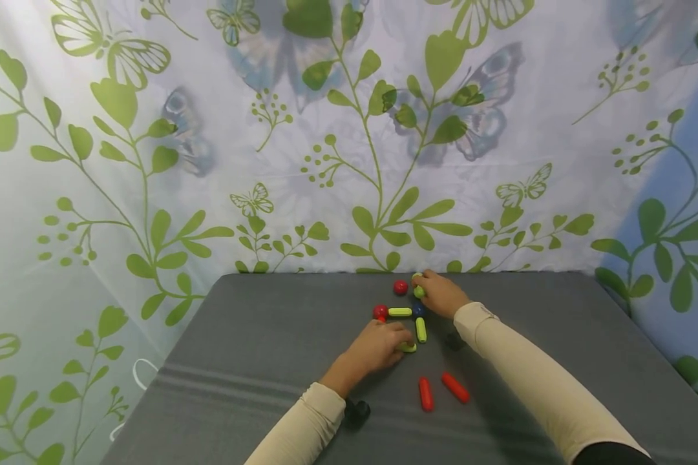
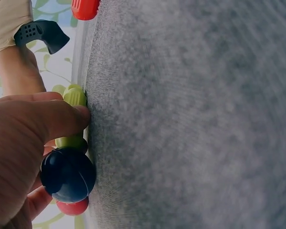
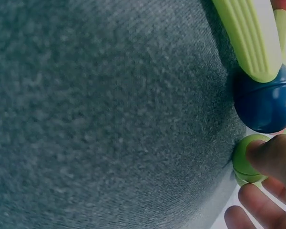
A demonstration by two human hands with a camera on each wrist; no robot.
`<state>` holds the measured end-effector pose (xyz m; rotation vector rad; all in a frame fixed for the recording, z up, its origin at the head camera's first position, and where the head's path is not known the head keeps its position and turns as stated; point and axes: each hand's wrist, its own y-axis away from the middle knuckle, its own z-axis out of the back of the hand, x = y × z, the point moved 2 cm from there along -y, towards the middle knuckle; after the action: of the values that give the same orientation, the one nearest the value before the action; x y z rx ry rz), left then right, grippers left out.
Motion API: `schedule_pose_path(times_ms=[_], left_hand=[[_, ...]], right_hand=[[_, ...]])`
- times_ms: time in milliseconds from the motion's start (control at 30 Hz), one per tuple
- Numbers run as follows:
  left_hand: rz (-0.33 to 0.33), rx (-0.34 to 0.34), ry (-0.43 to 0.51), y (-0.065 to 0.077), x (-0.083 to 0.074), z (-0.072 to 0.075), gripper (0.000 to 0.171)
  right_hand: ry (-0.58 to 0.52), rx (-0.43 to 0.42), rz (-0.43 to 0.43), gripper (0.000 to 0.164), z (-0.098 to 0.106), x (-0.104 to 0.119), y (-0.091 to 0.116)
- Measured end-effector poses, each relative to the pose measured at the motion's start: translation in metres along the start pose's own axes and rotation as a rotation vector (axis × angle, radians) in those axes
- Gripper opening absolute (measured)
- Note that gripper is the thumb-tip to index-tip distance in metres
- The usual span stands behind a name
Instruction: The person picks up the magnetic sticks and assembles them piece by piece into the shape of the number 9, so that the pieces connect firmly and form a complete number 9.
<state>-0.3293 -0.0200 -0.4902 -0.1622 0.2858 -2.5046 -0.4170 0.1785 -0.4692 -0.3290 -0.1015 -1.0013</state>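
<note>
In the head view my left hand (image 1: pixel 378 347) bends over a yellow-green rod (image 1: pixel 406 347). The left wrist view shows its thumb and fingers pinching a yellow-green rod (image 2: pixel 75 95), beside a blue ball (image 2: pixel 68 174) with a red ball (image 2: pixel 73 207) behind it. My right hand (image 1: pixel 440 294) holds a green ball (image 3: pixel 248 157) between thumb and fingers, at the table's far side. A linked corner lies between the hands: a red ball (image 1: pixel 380 312), a yellow-green rod (image 1: pixel 400 312), a blue ball (image 1: pixel 419 310) and another yellow-green rod (image 1: pixel 421 330).
A loose red ball (image 1: pixel 401 287) lies near the far edge of the grey table (image 1: pixel 238 349). Two red rods (image 1: pixel 426 394) lie apart on the near side, between the forearms. Behind the table hangs a curtain (image 1: pixel 302 142) with leaves and butterflies.
</note>
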Motion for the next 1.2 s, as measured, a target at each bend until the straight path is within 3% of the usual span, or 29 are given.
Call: schedule_pose_path(times_ms=[400,633,933,1200], left_hand=[[0.010,-0.009,0.012,0.000,-0.003,-0.001,0.023],[0.036,-0.013,0.017,0.003,-0.004,0.003,0.024],[0.028,-0.073,0.076,0.000,0.002,0.005,0.025],[-0.020,-0.128,0.130,0.003,0.000,-0.001,0.023]], right_hand=[[-0.031,-0.006,0.009,0.027,-0.007,-0.015,0.007],[-0.181,-0.034,0.006,0.028,-0.001,-0.019,0.029],[-0.362,-0.036,0.080,0.029,0.024,0.014,0.067],[-0.408,0.061,0.189,0.031,0.012,0.045,0.095]])
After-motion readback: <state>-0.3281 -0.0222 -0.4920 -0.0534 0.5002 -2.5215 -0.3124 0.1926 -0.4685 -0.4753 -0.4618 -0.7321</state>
